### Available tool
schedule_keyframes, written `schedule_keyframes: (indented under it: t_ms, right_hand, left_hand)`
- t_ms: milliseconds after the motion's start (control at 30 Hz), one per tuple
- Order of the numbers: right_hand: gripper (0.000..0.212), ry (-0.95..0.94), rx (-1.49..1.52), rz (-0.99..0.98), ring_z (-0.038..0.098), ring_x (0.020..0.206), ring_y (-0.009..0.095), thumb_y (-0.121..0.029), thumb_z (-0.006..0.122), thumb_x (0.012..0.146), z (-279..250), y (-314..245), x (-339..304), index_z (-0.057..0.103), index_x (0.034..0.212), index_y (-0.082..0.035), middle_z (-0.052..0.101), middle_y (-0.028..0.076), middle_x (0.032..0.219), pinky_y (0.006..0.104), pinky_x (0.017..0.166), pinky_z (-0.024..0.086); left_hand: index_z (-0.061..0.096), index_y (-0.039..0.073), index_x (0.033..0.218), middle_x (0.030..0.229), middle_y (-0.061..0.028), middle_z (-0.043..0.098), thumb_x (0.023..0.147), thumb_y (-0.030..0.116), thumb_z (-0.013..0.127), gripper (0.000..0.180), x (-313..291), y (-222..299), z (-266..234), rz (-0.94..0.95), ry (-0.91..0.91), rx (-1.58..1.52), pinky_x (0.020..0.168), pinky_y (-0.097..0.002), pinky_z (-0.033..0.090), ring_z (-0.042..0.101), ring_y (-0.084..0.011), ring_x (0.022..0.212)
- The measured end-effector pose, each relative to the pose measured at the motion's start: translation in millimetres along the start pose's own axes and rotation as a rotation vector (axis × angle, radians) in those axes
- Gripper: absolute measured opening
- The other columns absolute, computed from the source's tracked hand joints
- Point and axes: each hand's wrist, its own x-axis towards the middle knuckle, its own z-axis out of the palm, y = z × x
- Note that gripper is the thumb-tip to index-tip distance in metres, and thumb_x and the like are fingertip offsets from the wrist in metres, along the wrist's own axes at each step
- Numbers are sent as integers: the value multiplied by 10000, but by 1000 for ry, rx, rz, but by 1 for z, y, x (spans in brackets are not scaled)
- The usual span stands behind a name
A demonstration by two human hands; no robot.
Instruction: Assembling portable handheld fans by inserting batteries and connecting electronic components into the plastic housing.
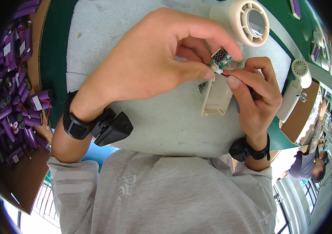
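My left hand [154,58] grips a small green circuit board [220,58] with a black display between thumb and index finger. At the board's near edge, my right hand [257,93] pinches a thin red-and-dark wire [224,73] behind its white plug [219,71]. Whether the plug is fully seated cannot be made out. Beneath the hands lies an open cream handle shell [216,99]. Beyond them is a cream round fan head [240,23] with a slotted ring; fingers hide where it meets the shell. A bit of purple shows behind my right fingers.
A pale foam pad [166,128] lies under the work on a green table [53,58]. At left, a cardboard box [21,187] holds many purple battery cells [15,93]. Another cream fan [296,85] lies at right beside a carton [300,121]. A person [306,165] is farther right.
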Motion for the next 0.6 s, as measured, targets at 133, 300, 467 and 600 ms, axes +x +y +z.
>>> schedule_keyframes:
  t_ms: [133, 300, 467, 600]
  right_hand:
    - [134, 11, -32, 44, 488, 598, 77, -26, 755, 768, 0, -2, 1, 723, 898, -16, 517, 57, 861, 199, 524, 358]
    - [118, 33, -11, 120, 476, 586, 78, -38, 753, 773, 1, -3, -1, 721, 885, -22, 544, 64, 838, 197, 523, 346]
    - [118, 44, -16, 128, 477, 589, 74, -37, 752, 774, 0, -3, 0, 725, 889, -24, 553, 63, 841, 197, 525, 346]
    - [116, 43, -5, 119, 483, 596, 72, -27, 747, 779, 1, -3, 2, 725, 892, -16, 546, 56, 840, 199, 526, 351]
  left_hand:
    - [627, -36, 1073, 1024, -104, 645, 743, -187, 636, 363, -1, -2, -1, 7, 14, 46, 825, -280, 551, 652, -158, 920]
    - [630, -33, 1043, 1015, -93, 646, 726, -183, 662, 352, -1, -3, -3, 30, 11, 88, 810, -279, 551, 652, -152, 908]
    - [629, -27, 1025, 994, -81, 641, 718, -173, 683, 344, 1, -4, -4, 83, 13, 123, 800, -274, 547, 653, -147, 890]
    - [628, -25, 1012, 989, -79, 635, 717, -173, 687, 336, 1, -5, -3, 87, 38, 113, 797, -274, 546, 654, -148, 887]
